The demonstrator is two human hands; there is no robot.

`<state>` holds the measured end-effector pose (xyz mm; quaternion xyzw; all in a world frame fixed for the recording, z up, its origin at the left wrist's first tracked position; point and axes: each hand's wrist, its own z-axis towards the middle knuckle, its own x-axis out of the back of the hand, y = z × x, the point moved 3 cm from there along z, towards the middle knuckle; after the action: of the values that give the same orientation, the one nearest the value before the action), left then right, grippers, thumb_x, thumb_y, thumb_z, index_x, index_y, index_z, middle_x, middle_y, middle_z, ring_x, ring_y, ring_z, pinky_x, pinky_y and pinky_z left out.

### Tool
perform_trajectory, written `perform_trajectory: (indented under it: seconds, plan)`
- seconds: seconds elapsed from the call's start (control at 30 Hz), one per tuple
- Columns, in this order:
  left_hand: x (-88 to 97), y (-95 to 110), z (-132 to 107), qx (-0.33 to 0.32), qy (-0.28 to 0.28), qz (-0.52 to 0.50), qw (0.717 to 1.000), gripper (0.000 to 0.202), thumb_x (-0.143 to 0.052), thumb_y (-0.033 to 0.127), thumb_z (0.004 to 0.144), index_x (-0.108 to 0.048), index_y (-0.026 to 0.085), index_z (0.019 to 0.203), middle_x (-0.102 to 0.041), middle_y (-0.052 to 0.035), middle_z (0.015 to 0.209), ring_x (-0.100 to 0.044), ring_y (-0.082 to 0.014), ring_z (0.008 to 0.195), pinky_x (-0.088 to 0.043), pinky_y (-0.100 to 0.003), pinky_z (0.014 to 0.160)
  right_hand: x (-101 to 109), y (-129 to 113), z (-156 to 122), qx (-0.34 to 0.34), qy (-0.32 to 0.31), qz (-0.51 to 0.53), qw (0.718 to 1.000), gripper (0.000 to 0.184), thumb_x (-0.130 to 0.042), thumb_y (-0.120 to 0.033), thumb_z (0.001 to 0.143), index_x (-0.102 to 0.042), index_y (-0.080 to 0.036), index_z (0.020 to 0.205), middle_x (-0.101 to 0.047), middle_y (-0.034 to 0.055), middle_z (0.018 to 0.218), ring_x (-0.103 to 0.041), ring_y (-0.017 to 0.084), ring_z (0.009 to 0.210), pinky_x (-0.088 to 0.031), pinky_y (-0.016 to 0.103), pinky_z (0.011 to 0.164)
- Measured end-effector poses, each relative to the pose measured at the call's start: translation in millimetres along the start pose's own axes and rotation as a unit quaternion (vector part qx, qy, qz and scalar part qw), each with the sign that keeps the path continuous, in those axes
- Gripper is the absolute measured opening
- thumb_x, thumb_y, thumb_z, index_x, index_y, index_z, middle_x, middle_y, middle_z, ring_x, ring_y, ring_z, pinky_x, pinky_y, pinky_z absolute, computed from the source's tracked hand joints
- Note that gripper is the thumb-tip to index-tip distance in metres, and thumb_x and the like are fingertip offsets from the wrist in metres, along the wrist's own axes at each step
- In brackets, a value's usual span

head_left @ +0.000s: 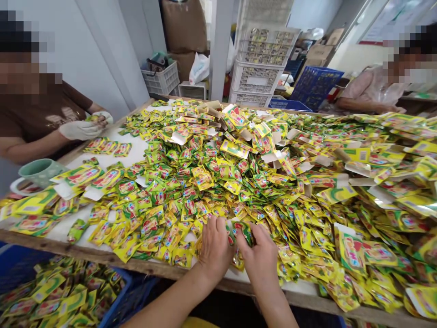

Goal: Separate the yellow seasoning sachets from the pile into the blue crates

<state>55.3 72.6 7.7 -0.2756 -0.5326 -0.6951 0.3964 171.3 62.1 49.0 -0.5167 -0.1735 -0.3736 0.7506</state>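
Note:
A big heap of small yellow and green sachets (218, 182) covers the white table (116, 152). Both my hands rest at its near edge, side by side. My left hand (214, 248) lies on the sachets with its fingers curled down among them. My right hand (260, 257) pinches a small bunch of green sachets (241, 230) between thumb and fingers, right beside the left hand's fingertips.
Flattened yellow cartons (341, 193) lie mixed in at the right and far side. A blue crate (61, 296) of cartons sits below the table's wooden front edge. A green mug (37, 172) stands at the left by a gloved person (80, 130). Another person (372, 89) sits at the far right. White crates (259, 64) are stacked behind.

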Motion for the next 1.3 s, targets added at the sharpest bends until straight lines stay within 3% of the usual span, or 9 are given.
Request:
perform_trajectory:
  seconds: [0.17, 0.27, 0.37, 0.57, 0.77, 0.87, 1.0, 1.17, 1.3]
  plan:
    - [1.9, 7, -9, 0.009, -0.025, -0.101, 0.995, 0.023, -0.055, 0.01, 0.075, -0.047, 0.019, 0.094, -0.049, -0.0074, 0.094, -0.05, -0.0249, 0.089, -0.045, -0.04, 0.078, 6, -11, 11, 0.055, -0.225, 0.057, 0.971, 0.013, -0.056, -0.018, 0.084, -0.066, -0.021, 0.091, -0.063, 0.003, 0.084, -0.06, 0.018, 0.078, -0.046, 0.027, 0.069]
    - [8.8, 6, -13, 0.031, -0.073, -0.234, 0.969, 0.031, -0.066, 0.018, 0.07, -0.047, 0.02, 0.094, -0.047, -0.0058, 0.097, -0.049, -0.0236, 0.093, -0.044, -0.037, 0.081, 9, 1, 15, -0.007, -0.203, 0.053, 0.978, 0.015, -0.064, -0.02, 0.08, -0.064, -0.021, 0.094, -0.065, 0.0007, 0.081, -0.061, 0.017, 0.071, -0.047, 0.027, 0.064]
    - [13.3, -2, -14, 0.069, -0.149, -0.399, 0.902, 0.022, -0.065, 0.026, 0.075, -0.048, 0.02, 0.088, -0.05, -0.0016, 0.089, -0.052, -0.0193, 0.086, -0.044, -0.031, 0.077, 8, 9, 15, 0.012, -0.16, 0.068, 0.985, 0.008, -0.067, -0.021, 0.079, -0.065, -0.02, 0.086, -0.064, 0.0015, 0.079, -0.06, 0.017, 0.069, -0.047, 0.028, 0.062]
    - [12.0, -22, -20, 0.13, -0.234, -0.587, 0.764, 0.026, -0.069, 0.028, 0.075, -0.057, 0.017, 0.096, -0.062, -0.0004, 0.086, -0.058, -0.0162, 0.082, -0.043, -0.024, 0.072, 7, -8, 13, 0.162, -0.274, 0.048, 0.947, 0.016, -0.063, -0.029, 0.086, -0.073, -0.026, 0.097, -0.059, 0.0097, 0.109, -0.054, 0.024, 0.102, -0.046, 0.04, 0.086]
    - [10.3, -25, -25, 0.144, -0.221, -0.574, 0.775, 0.024, -0.076, 0.03, 0.07, -0.067, 0.013, 0.084, -0.067, -0.0016, 0.078, -0.059, -0.0168, 0.075, -0.045, -0.024, 0.07, 8, -9, 2, 0.126, -0.342, 0.09, 0.927, 0.018, -0.07, -0.04, 0.078, -0.075, -0.024, 0.082, -0.06, 0.0098, 0.111, -0.05, 0.028, 0.109, -0.042, 0.046, 0.095]
    - [12.8, -25, -28, 0.144, -0.239, -0.59, 0.758, 0.033, -0.074, 0.036, 0.073, -0.069, 0.013, 0.097, -0.071, -0.0051, 0.09, -0.062, -0.0212, 0.085, -0.047, -0.029, 0.079, 10, 11, -9, -0.042, -0.232, 0.219, 0.947, 0.025, -0.063, -0.039, 0.085, -0.071, -0.025, 0.104, -0.062, 0.0093, 0.109, -0.058, 0.022, 0.097, -0.049, 0.038, 0.083]
    - [26.0, -26, -33, 0.154, -0.257, -0.599, 0.742, 0.037, -0.052, 0.041, 0.09, -0.069, 0.017, 0.111, -0.07, -0.0068, 0.112, -0.059, -0.0227, 0.107, -0.038, -0.035, 0.102, 0, 26, -34, -0.26, -0.212, 0.353, 0.873, 0.032, -0.066, -0.044, 0.08, -0.071, -0.018, 0.099, -0.059, 0.0016, 0.068, -0.046, 0.009, 0.049, -0.039, 0.021, 0.043]
    - [36.2, -25, -28, 0.173, -0.308, -0.595, 0.722, 0.033, -0.07, 0.031, 0.077, -0.072, 0.016, 0.106, -0.073, -0.0084, 0.107, -0.064, -0.024, 0.101, -0.046, -0.035, 0.094, -6, 14, -40, -0.264, -0.271, 0.367, 0.85, 0.024, -0.07, -0.038, 0.077, -0.073, -0.018, 0.09, -0.053, -0.0036, 0.057, -0.034, 0.003, 0.039, -0.028, 0.017, 0.036]
    - [35.7, -31, -18, 0.186, -0.206, -0.551, 0.787, 0.023, -0.075, 0.027, 0.071, -0.076, 0.016, 0.09, -0.076, -0.007, 0.089, -0.069, -0.0211, 0.084, -0.053, -0.029, 0.079, -1, 10, -29, -0.206, -0.24, 0.371, 0.873, 0.022, -0.069, -0.036, 0.078, -0.076, -0.021, 0.093, -0.063, 0.0029, 0.079, -0.049, 0.006, 0.047, -0.041, 0.02, 0.043]
